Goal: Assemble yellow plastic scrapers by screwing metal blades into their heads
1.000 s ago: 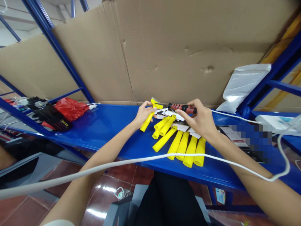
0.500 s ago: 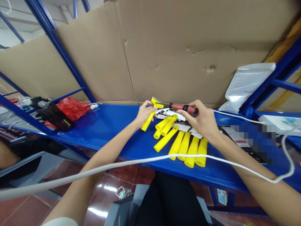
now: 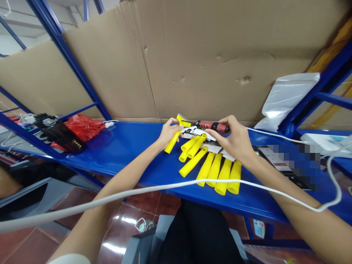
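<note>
My left hand (image 3: 169,132) grips a yellow tubular handle piece (image 3: 171,144) with a wider head at its top, tilted above the blue shelf. In my right hand (image 3: 235,136) is a red and black screwdriver (image 3: 213,126), its handle held near the end. The shaft points left and its tip meets the head of the yellow piece; the exact contact is too small to make out. Just below my hands lie several more yellow handle pieces (image 3: 193,162), hollow ends facing me, with white and black parts (image 3: 211,147) at their far ends.
The blue shelf (image 3: 129,137) backs onto a cardboard wall (image 3: 206,66). At left are a black bottle-like object (image 3: 59,132) and a red plastic bag (image 3: 87,126). A white cable (image 3: 154,189) crosses in front of my arms. To the right lies a dark, partly blurred-out screen (image 3: 277,160).
Both hands keep nearly the same pose, the screwdriver still at the yellow piece. The whole view has shifted very slightly.
</note>
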The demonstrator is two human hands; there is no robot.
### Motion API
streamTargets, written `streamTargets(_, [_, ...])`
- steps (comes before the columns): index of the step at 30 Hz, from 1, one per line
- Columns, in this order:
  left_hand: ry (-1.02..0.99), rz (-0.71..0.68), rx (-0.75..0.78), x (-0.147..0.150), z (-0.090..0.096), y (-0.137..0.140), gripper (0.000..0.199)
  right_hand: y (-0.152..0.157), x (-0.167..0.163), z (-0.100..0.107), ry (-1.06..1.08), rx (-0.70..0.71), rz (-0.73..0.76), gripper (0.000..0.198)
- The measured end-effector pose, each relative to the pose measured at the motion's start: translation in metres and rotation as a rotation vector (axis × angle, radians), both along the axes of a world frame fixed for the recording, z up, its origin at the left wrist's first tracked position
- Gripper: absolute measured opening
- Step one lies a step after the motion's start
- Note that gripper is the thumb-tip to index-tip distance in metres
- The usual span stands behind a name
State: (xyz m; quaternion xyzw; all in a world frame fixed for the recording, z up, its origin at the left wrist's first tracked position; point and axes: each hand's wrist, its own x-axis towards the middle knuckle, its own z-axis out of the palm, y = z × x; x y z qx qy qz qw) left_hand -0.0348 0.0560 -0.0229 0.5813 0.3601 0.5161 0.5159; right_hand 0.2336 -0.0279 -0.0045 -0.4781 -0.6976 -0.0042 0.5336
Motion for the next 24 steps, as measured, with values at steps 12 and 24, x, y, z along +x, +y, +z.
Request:
streamTargets(12, [0.022,-0.017,0.012,0.0003,0.0013,-0.003,0.058,0.0033,0.0007,-0.0068,0.033,0.029,0.169,0.042])
streamTargets(24, [0.008,-0.074,0.018,0.0023,0.0008,-0.0069,0.059,0.0044,-0.0005,-0.0056,0.143,0.102,0.138,0.042])
